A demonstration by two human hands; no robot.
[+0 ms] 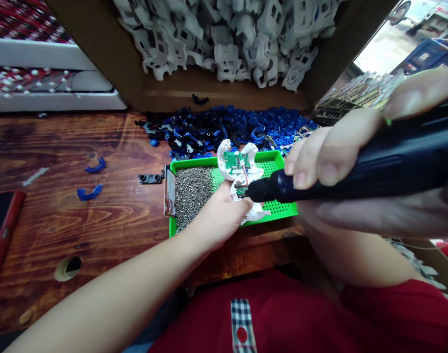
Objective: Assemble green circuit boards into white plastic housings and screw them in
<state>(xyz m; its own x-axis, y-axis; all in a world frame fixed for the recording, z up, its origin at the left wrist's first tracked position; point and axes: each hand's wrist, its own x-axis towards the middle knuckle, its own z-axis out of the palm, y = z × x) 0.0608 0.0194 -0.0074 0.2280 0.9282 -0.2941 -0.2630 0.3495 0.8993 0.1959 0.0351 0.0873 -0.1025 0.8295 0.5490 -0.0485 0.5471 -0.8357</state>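
Note:
Over a green basket [275, 159], my left hand [224, 211] grips a white plastic shell [224, 156] with a green circuit board [236, 162] and thin red and white wires inside. My right hand [330, 147] is wrapped round a dark electric screwdriver [385, 162] that lies nearly level. Its black nose points left and meets the lower part of the shell, close to my left thumb; the exact contact of the tip is hidden. Small metal screws [192, 196] fill the basket's left side. My left fingers are mostly hidden behind the shell.
Blue and black plastic parts [227, 130] are heaped behind the basket. A carton [224, 93] of white shells stands beyond. Two blue clips [89, 192] and a red-edged phone [3, 235] lie left, near a round table hole [68, 268]. White trays [51, 100] hold red wires.

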